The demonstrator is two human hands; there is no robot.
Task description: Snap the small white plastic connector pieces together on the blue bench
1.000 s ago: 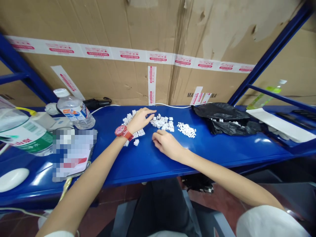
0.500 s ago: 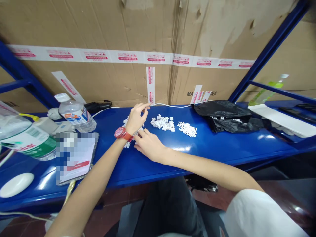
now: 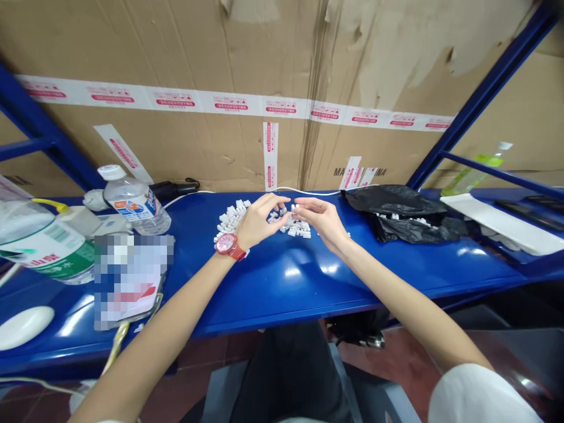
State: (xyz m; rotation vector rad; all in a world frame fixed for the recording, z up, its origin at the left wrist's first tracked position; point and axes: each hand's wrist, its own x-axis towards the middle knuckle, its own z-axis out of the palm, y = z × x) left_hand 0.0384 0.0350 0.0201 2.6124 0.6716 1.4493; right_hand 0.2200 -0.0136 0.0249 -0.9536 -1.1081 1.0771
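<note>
Over the middle of the blue table both hands face each other. My right hand (image 3: 325, 223) pinches a small white plastic piece (image 3: 295, 208) between thumb and fingertips. My left hand (image 3: 261, 220), with a red watch (image 3: 227, 244) on its wrist, has thumb and fingers apart, close to that piece; nothing shows between them. Behind and left of the left hand lies a pile of white plastic pieces (image 3: 230, 217), partly covered by it. A second white pile (image 3: 300, 229) lies beneath the fingertips. My right hand hides most of the small pieces to its right.
A black plastic bag (image 3: 396, 202) with white pieces inside lies on the blue table (image 3: 264, 294) at right. Bottles (image 3: 134, 200), a pixelated flat item (image 3: 132, 282) and a white oval object (image 3: 26, 327) stand or lie at left. A cardboard wall (image 3: 198, 147) closes the back.
My right hand has moved from the left pile rightward and up, now with a white piece in its pinch. My left hand has shifted slightly right, uncovering more of the left pile.
</note>
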